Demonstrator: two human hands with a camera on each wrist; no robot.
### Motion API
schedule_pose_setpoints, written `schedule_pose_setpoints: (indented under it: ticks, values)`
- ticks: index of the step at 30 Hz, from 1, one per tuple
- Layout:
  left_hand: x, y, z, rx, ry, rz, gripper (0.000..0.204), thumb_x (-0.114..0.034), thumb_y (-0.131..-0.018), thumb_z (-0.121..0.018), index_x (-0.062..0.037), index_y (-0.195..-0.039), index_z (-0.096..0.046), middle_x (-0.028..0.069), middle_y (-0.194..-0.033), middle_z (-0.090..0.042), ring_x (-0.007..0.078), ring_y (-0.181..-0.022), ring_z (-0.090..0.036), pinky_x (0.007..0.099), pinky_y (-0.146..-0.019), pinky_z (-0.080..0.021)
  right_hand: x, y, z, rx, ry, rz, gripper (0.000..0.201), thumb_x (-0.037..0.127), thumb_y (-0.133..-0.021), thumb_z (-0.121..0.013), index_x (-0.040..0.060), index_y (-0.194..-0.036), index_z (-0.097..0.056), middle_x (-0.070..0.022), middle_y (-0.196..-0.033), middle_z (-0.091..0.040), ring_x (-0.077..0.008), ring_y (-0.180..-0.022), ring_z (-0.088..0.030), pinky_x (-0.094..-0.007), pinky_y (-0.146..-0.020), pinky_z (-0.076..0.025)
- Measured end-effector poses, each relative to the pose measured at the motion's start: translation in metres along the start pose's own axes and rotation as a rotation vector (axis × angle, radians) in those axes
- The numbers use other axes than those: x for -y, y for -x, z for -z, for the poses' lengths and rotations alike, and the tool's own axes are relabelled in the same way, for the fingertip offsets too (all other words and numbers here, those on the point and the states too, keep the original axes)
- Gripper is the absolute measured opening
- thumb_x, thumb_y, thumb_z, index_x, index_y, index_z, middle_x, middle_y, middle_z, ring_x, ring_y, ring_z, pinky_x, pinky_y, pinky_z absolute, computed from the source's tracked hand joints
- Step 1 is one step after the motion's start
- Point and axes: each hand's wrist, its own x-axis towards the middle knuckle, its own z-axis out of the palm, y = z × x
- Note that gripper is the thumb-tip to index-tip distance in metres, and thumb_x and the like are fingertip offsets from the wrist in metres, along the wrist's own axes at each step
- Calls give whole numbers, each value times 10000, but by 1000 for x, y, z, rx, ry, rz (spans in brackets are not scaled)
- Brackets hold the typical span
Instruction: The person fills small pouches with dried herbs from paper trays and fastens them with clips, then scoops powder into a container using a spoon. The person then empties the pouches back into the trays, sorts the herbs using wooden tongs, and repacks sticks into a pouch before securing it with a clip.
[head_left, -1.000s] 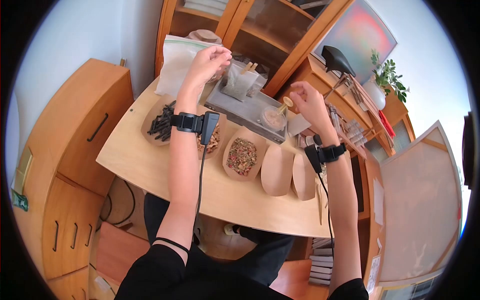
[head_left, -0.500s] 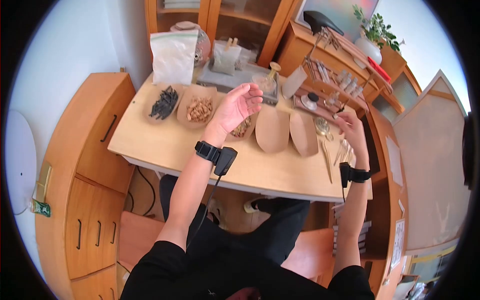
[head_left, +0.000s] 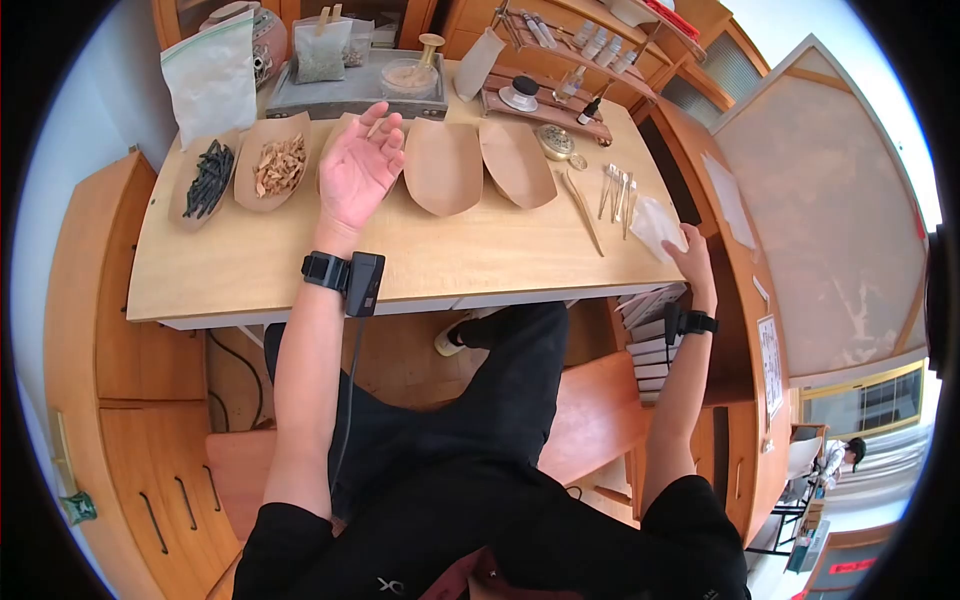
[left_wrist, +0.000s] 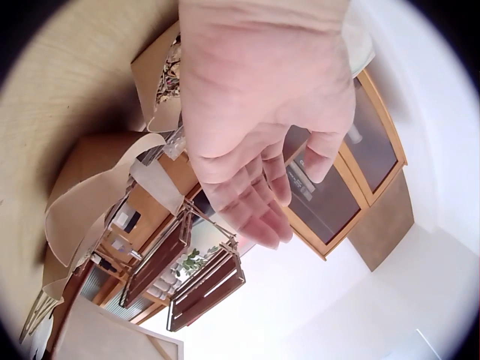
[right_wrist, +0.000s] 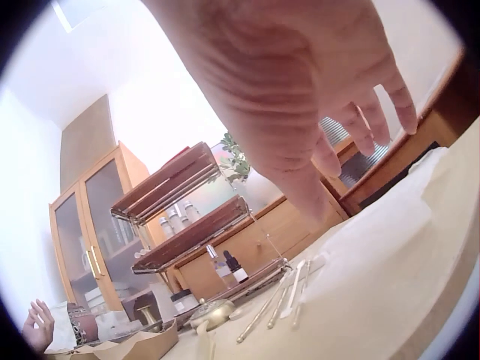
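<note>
Here, the left hand (head_left: 360, 178) is open, palm up, upper left of centre; the right hand (head_left: 696, 266), also open, is at the thin white packet (head_left: 654, 224), right of centre, best handled by a light edge pinch

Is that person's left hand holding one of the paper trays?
No, the left hand hovers over the table with nothing in its loosely open fingers.

Bright, soft light, washed out toward the right; black-rimmed fisheye views bend the edges, wrist shots slightly soft
</note>
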Motion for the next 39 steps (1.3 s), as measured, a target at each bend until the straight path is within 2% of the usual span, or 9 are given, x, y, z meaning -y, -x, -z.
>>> schedule_pose_setpoints:
  ticks: [3,5,8,12,21,27,32,34,39]
  values:
    - [0,2,0,13,36,-2,401,-239,-1026,-441,0,-1347,-463,170,-1243,-592,247,-1081,-593,368,-905,-499,10,2,-13,-64,134,-3,765,327,-766,-797,-8,-1364,-458,-253,-1302,-553,-365,-1251,-511,-408,-1055,-406]
    - [-1,2,0,7,26,-2,403,-239,-1025,-441,1,-1347,-463,171,-1246,-591,250,-1083,-593,370,-907,-498,0,-5,-28,-166,-12,-209,890,409,-750,-799,-52,-1398,-399,-290,-1327,-530,-387,-1270,-500,-416,-1064,-402]
    - [0,3,1,-5,27,1,405,-240,-1026,-436,3,-1350,-460,174,-1254,-589,253,-1087,-595,375,-914,-496,-2,-5,-37,-129,5,-337,938,461,-752,-787,-87,-1396,-381,-321,-1340,-508,-395,-1271,-504,-427,-1055,-412]
    - [1,3,4,4,43,9,409,-239,-1028,-425,-2,-1360,-450,169,-1261,-589,255,-1093,-602,391,-922,-498,-14,-1,-53,-39,62,-293,945,471,-731,-792,-59,-1400,-386,-317,-1352,-492,-394,-1276,-489,-424,-1055,-411]
    - [5,4,2,-12,-50,11,411,-233,-1018,-442,-12,-1365,-446,152,-1253,-601,241,-1092,-610,396,-922,-505,-3,2,-17,-185,-111,-340,457,415,-941,-569,14,-1135,-671,-217,-1043,-694,-346,-1059,-649,-402,-897,-488]
    - [6,4,0,-54,-64,-6,404,-237,-1004,-466,-11,-1340,-474,164,-1218,-632,243,-1063,-648,413,-917,-528,-33,-10,-10,-288,-145,-344,468,412,-957,-546,-9,-1122,-664,-203,-1026,-697,-313,-975,-673,-394,-867,-502]
    - [6,4,4,-55,-54,7,415,-234,-1005,-463,-6,-1351,-460,167,-1213,-633,246,-1062,-649,412,-916,-528,1,-4,3,-372,-569,-460,439,391,-985,-533,-2,-1142,-650,-101,-1003,-704,-186,-881,-683,-321,-733,-550]
    - [7,3,3,-52,-52,10,417,-231,-1005,-460,-5,-1356,-456,168,-1213,-633,247,-1064,-649,412,-918,-528,23,-3,9,-317,-889,-401,399,369,-1003,-519,25,-1173,-628,-43,-1024,-685,-133,-875,-671,-266,-680,-553]
    - [8,3,1,-11,-10,39,424,-224,-1006,-458,-3,-1368,-444,182,-1242,-617,266,-1094,-637,428,-939,-516,121,-5,12,-132,-1108,-252,366,343,-1009,-520,46,-1199,-616,-43,-1041,-681,-127,-875,-664,-277,-671,-556]
